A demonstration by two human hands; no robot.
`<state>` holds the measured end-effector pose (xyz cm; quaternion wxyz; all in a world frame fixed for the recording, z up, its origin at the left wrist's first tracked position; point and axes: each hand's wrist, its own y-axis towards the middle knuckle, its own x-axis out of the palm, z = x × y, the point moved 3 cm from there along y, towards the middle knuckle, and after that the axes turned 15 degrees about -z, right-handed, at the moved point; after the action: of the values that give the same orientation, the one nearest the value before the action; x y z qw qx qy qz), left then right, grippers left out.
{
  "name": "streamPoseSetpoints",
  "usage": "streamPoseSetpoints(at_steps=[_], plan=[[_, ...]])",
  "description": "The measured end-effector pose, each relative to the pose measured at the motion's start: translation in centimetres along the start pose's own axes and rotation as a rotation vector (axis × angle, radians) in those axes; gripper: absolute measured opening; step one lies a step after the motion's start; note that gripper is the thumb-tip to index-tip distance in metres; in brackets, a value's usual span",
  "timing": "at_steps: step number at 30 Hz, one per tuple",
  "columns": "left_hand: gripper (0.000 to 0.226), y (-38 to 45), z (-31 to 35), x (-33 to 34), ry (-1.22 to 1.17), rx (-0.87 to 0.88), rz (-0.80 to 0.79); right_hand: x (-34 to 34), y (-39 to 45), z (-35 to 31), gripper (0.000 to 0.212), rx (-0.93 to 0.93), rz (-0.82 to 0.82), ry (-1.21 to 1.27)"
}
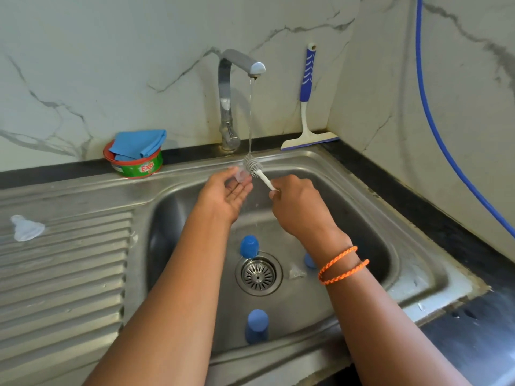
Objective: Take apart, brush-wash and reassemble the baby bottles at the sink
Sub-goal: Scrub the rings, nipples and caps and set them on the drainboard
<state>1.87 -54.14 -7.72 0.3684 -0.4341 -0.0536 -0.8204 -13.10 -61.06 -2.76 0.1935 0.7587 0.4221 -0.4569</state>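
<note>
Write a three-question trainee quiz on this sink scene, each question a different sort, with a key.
1. True or false: the tap is running onto the brush.
2. Which hand grips the brush handle? A) the left hand B) the right hand C) both hands
3. Fill in: the clear teat lying apart from the others rests on the ______ to the left of the sink basin.

Key
1. True: a thin stream falls onto the brush head.
2. B: the left hand holds a small clear part beside the brush head.
3. Drainboard, the ribbed steel surface.
</note>
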Motion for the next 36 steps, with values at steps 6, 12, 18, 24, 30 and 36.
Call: streamPoseSetpoints(at_steps=[6,12,18,24,30,36], plan=[[0.024,-1.6,-0.6,0.4,-0.206,-0.016,0.031,-0.6,-0.4,0.2,0.035,-0.06,0.021,0.069],[0.018,-1.4,-1.3,1.7,-0.304,0.035,0.075,-1.2,-0.5,1.4,0.036,-0.027,0.004,0.078],[0.013,-1.2,-1.9,1.9,-0.202,-0.024,0.052,-0.9,-0.6,1.3,0.036,0.006,0.088,0.089],[0.01,-1.2,-1.7,2.1,-0.242,-0.012,0.063,-0.6,-0.6,0.7,0.039,-0.049,0.049,0.116],[0.017,-1.1,-1.5,1.9,-0.238,0.034,0.048,-1.2,-0.7,1.4,0.035,0.005,0.112,0.063],[0.027,-1.1,-1.8,2.2,-0.22,0.048,0.038,-0.4,-0.1,0.6,0.019,-0.092,0.079,0.122]])
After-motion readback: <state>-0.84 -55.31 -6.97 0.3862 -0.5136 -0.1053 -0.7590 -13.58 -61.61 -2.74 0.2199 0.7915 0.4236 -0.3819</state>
